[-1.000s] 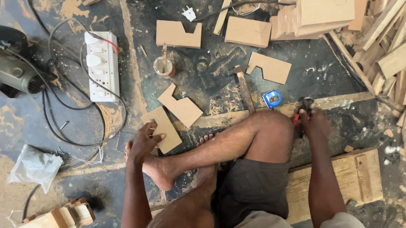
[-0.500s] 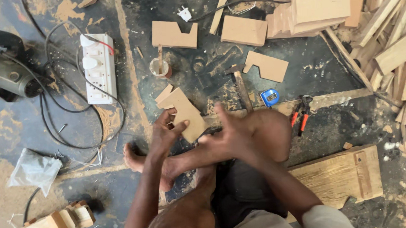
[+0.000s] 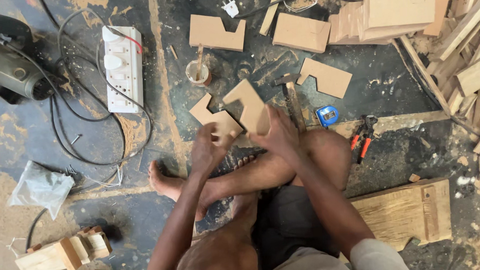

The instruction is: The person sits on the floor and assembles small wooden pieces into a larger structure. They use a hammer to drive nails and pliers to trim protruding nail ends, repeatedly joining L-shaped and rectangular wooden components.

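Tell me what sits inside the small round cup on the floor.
A wooden stick stands tilted in the small round cup, its top leaning over the rim. The inside looks pale, like glue, but the bottom and the stick's lower end are hidden by the cup's wall.

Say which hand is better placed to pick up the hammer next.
Right, probably. The right hand holds a notched board right beside the hammer, which lies just past its fingers. The left hand grips another notched board farther from it, with the right hand between.
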A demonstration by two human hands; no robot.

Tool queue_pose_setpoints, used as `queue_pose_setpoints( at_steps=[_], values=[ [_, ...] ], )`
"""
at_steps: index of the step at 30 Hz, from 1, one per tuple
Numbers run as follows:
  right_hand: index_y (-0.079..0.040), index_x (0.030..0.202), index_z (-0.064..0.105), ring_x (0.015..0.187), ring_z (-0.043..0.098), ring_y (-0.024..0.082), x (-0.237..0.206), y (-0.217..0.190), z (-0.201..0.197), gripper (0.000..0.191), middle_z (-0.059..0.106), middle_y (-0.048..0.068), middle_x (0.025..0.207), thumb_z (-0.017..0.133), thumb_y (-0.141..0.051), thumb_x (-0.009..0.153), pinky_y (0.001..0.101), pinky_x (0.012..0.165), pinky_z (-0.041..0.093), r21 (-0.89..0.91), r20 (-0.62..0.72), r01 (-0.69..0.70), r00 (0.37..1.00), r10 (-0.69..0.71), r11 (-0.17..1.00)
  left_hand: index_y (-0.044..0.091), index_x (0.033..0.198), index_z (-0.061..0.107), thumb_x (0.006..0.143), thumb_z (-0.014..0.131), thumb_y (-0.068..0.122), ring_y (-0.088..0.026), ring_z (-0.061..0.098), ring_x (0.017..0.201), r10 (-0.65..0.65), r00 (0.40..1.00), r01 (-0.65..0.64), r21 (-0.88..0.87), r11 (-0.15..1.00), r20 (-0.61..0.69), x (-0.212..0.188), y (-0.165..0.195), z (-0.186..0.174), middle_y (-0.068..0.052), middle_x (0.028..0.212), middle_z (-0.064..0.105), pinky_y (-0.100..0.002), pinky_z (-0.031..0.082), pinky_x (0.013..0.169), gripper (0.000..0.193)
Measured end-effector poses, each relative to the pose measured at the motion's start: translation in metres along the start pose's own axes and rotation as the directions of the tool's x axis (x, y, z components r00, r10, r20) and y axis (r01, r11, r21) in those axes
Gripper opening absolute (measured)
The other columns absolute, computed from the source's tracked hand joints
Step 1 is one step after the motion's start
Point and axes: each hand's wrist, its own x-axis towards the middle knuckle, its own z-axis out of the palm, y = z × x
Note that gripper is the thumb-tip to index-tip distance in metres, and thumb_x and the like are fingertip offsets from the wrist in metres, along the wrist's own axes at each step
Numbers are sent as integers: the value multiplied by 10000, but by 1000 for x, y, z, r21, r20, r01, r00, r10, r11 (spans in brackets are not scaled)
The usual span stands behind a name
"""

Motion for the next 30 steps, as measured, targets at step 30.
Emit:
queue_pose_setpoints(
  at_steps=[30],
  values=[
    [-32,1488,571,1179,720,239,21,14,38,883,741,180,1325,823,-488,775,367,1006,594,500,518,-48,816,-255,865,43,1413,586,734,802,56,-235,706,1033,93,994,-64,-354,933,64,25,7,-17,-154,1186,712,-360,625,890,713]
  ],
)
